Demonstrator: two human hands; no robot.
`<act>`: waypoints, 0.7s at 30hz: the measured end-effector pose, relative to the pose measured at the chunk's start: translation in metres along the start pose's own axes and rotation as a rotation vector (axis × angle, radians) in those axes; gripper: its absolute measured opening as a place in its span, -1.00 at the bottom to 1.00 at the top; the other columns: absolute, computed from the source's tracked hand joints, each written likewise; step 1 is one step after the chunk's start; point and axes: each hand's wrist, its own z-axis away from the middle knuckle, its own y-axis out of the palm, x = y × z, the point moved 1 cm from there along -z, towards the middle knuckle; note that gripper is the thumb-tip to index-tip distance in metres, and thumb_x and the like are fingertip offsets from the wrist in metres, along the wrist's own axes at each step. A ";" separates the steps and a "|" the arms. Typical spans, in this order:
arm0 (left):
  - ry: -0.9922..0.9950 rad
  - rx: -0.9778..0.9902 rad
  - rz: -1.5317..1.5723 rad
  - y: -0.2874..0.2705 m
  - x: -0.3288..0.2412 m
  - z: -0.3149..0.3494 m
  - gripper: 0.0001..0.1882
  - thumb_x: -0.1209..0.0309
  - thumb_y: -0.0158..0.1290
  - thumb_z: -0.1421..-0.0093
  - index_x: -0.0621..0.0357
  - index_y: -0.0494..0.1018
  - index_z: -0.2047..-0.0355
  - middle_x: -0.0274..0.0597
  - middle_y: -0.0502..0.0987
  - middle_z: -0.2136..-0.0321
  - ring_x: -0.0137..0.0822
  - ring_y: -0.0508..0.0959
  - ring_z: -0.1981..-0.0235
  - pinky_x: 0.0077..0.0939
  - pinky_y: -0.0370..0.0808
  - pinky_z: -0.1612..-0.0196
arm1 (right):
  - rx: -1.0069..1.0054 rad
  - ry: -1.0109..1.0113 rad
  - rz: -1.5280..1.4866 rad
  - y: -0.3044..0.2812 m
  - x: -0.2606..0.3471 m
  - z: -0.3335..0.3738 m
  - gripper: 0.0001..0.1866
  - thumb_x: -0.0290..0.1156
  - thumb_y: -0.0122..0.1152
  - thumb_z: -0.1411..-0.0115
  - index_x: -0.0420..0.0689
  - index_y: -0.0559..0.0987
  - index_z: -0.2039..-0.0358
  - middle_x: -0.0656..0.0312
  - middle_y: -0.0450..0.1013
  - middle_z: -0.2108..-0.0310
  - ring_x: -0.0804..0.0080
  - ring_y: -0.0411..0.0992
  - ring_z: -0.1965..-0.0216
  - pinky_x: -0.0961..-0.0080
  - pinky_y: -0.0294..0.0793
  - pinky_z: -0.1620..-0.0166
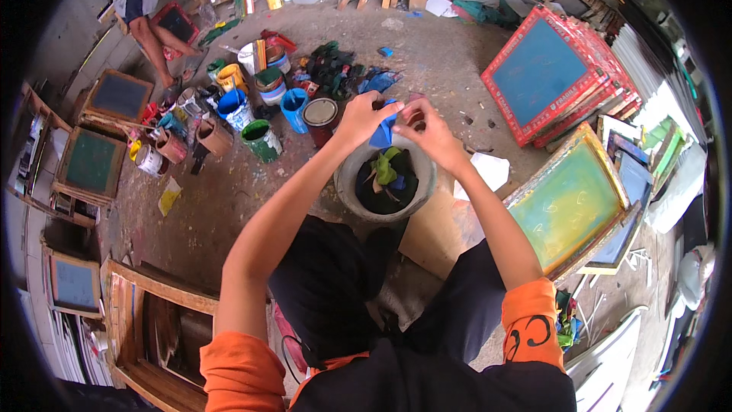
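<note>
Both my arms reach forward over a round grey tub [345,197]. My left hand [364,118] pinches a thin blue piece [383,133], paper or plastic by its look, which hangs over the tub's far rim. Close beside it, my right hand [431,137] has its thumb and fingers curled together near the blue piece's edge. What those fingers hold, if anything, is too small to make out. Crumpled green and yellow scraps [387,168] lie inside the dark tub, with a bit of blue among them. Just left of my left hand stands a lidded can [321,113].
Paint cans and buckets, including a green-stained one [261,140], crowd the floor at left. Red-edged frames [541,76] are stacked at right, near a yellow-green screen frame [568,202]. A wooden frame [164,286] stands at lower left. Another person's legs [152,42] show at far left.
</note>
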 end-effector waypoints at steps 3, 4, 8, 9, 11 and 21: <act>-0.106 0.161 0.212 0.007 -0.004 0.005 -0.52 0.07 0.10 -0.02 0.31 0.43 0.32 -0.19 0.48 0.43 -0.51 0.44 0.41 -0.63 0.34 0.37 | 0.018 0.108 -0.089 0.007 0.009 0.007 -0.68 -0.36 0.27 0.03 -0.23 0.38 0.33 0.21 0.40 0.47 0.50 0.40 0.44 0.54 0.41 0.30; -0.142 0.222 0.304 0.010 -0.005 0.008 -0.52 0.08 0.10 -0.03 0.31 0.43 0.29 -0.19 0.49 0.40 -0.50 0.44 0.39 -0.63 0.35 0.36 | 0.001 0.135 -0.152 0.008 -0.001 0.011 -0.71 -0.38 0.26 0.02 -0.23 0.40 0.35 0.21 0.42 0.47 0.50 0.40 0.45 0.56 0.41 0.31; -0.203 0.374 0.572 0.011 -0.005 0.023 -0.57 0.25 0.13 -0.05 0.32 0.39 0.18 -0.18 0.47 0.30 -0.46 0.47 0.30 -0.59 0.43 0.24 | 0.007 0.212 -0.354 0.002 -0.026 0.020 -0.83 -0.43 0.20 -0.02 -0.25 0.46 0.43 0.21 0.45 0.48 0.53 0.43 0.45 0.62 0.43 0.33; -0.243 0.361 0.573 0.011 -0.004 0.025 -0.58 0.28 0.13 -0.05 0.33 0.38 0.17 -0.18 0.46 0.29 -0.44 0.47 0.29 -0.57 0.44 0.20 | 0.034 0.222 -0.394 0.001 -0.027 0.021 -0.85 -0.44 0.18 -0.04 -0.26 0.47 0.44 0.20 0.46 0.48 0.54 0.44 0.45 0.63 0.43 0.34; -0.268 0.343 0.632 0.007 -0.004 0.025 -0.60 0.32 0.14 -0.04 0.38 0.39 0.20 -0.14 0.47 0.32 -0.43 0.50 0.32 -0.57 0.47 0.23 | 0.108 0.257 -0.432 -0.005 -0.021 0.017 -0.86 -0.45 0.15 -0.06 -0.26 0.48 0.41 0.22 0.46 0.47 0.54 0.44 0.43 0.63 0.44 0.33; -0.254 0.385 0.546 -0.007 -0.003 0.015 -0.64 0.22 0.09 -0.09 0.32 0.40 0.31 -0.24 0.44 0.39 -0.51 0.45 0.36 -0.63 0.43 0.29 | 0.051 0.161 -0.498 0.005 -0.005 0.010 -0.84 -0.51 0.21 -0.01 -0.21 0.42 0.40 0.30 0.41 0.40 0.60 0.41 0.38 0.62 0.41 0.30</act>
